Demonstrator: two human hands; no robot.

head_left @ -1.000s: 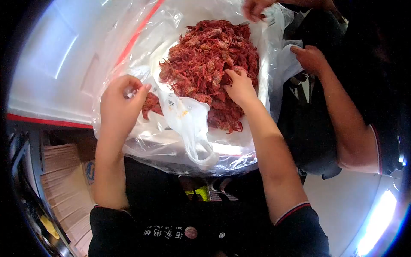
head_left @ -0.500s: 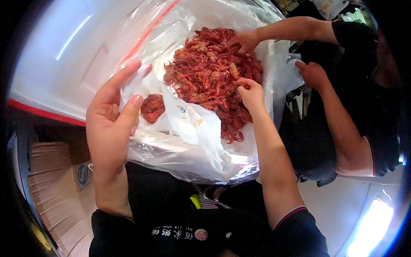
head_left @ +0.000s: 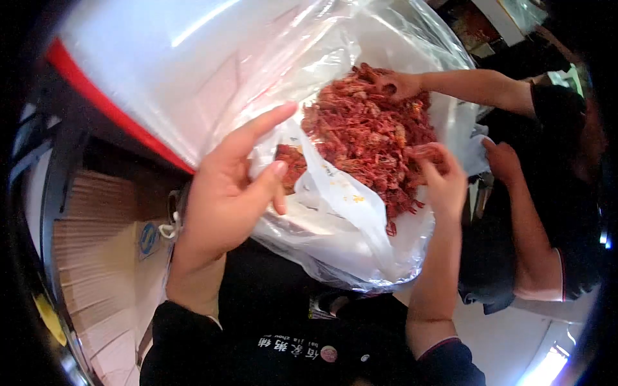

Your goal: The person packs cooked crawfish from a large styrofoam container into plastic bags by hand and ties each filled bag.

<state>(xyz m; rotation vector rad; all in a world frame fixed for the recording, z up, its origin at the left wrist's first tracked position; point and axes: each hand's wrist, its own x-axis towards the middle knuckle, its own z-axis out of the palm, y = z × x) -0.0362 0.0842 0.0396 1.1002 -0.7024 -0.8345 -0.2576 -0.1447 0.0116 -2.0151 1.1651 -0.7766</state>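
A heap of red crayfish (head_left: 367, 128) lies in a large clear plastic liner (head_left: 341, 260). My left hand (head_left: 228, 193), thumb and fingers spread, is at the mouth of a white plastic bag (head_left: 344, 199), in which more crayfish (head_left: 291, 166) show. Whether its fingertips touch the bag edge is hard to see. At the right side of the heap is my right hand (head_left: 444, 180), its fingers curled at the crayfish; what they hold, if anything, is too small to name.
A co-worker's hand (head_left: 402, 85) reaches into the far side of the heap. Their other hand (head_left: 502, 161) is by a white bag (head_left: 475, 154) at the right. A white container with a red rim (head_left: 116, 109) stands left, above stacked cardboard (head_left: 103, 238).
The co-worker's hand has come into the heap. My left hand has opened wider. The view has shifted, so the bag, the heap and both my hands appear further right.
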